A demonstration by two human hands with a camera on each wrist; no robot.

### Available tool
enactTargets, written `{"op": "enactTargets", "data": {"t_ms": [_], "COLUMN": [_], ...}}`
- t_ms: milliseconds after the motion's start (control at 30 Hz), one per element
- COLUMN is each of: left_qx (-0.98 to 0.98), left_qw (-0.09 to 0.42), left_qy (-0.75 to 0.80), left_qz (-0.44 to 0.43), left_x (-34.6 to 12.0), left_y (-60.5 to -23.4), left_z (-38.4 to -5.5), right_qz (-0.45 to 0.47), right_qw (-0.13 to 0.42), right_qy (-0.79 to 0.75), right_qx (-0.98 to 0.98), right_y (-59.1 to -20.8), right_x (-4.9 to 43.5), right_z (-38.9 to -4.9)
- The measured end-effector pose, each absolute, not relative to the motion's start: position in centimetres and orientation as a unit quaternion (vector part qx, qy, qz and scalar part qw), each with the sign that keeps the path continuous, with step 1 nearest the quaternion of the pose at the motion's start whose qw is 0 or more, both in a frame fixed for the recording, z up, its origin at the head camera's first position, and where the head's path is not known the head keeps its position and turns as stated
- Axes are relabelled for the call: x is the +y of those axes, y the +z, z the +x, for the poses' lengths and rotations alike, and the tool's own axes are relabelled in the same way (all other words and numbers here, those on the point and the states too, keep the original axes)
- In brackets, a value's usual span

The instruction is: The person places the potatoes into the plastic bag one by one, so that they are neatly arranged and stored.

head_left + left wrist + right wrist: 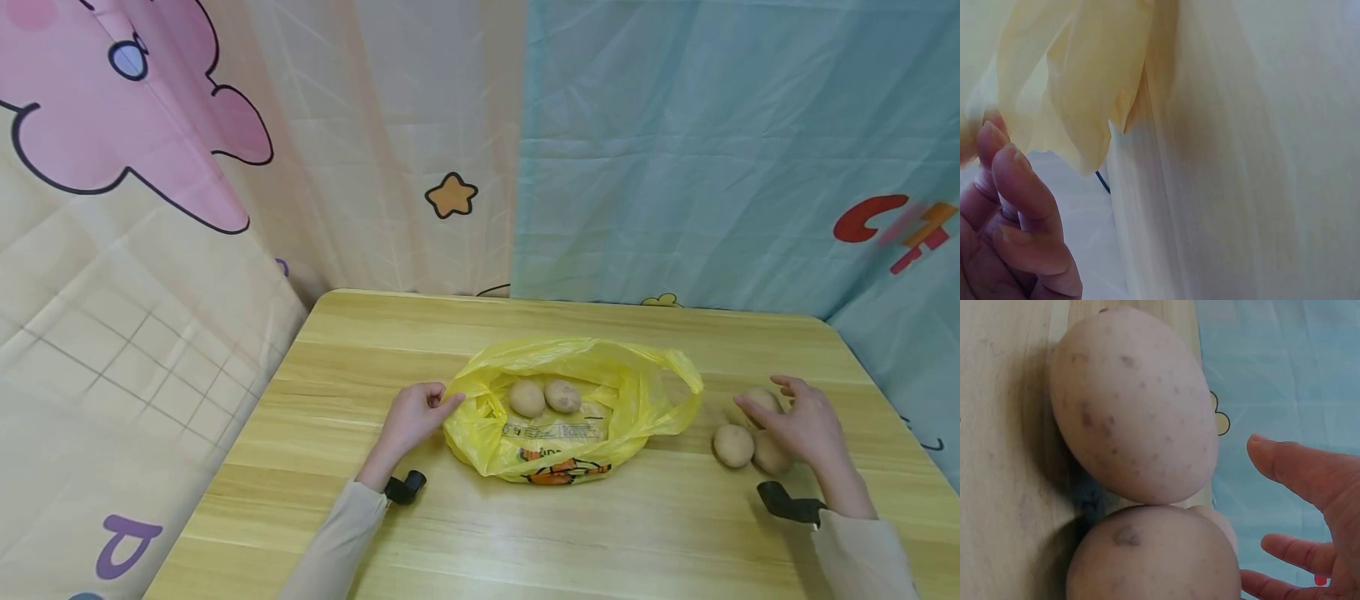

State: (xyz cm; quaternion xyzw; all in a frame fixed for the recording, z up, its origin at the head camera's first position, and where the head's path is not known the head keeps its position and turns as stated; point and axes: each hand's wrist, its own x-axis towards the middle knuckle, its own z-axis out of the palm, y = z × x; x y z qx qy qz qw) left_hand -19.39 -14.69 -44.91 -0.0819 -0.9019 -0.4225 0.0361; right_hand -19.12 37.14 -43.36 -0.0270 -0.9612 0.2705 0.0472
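**Open yellow plastic bag (471, 442) holds two pale brown, rounded potatoes (527, 399); three more lie to its right**

At far left hangs a cream cloth (45, 450) printed with a pink cartoon figure. Next, a left hand (415, 417) in a beige sleeve (339, 533) pinches the bag's left rim between thumb and fingers. The bag sits at the middle of the light wood-grain table (570, 533), mouth gaping upward, orange and black print on its front; the two potatoes inside lie side by side. A handle loop (686, 400) spreads to the right. Beyond it, well apart, three loose potatoes (733, 446) cluster on the table, their skins dark-spotted. Over them the right hand (808, 421) holds its thumb and fingers wide apart, gripping nothing. Pale blue cloth (675, 150) hangs behind.
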Motion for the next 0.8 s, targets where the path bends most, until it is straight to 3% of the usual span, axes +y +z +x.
{"op": "enactTargets", "data": {"t_ms": [800], "left_qx": [-0.902], "left_qw": [0.037], "left_qy": [-0.421], "left_qz": [-0.09], "left_x": [-14.68], "left_y": [-44.88], "left_z": [-19.42], "right_qz": [-0.033], "right_qw": [-0.016], "right_qy": [0.264], "right_qx": [-0.964], "right_y": [-43.84], "right_x": [37.77], "right_z": [-19.48]}}
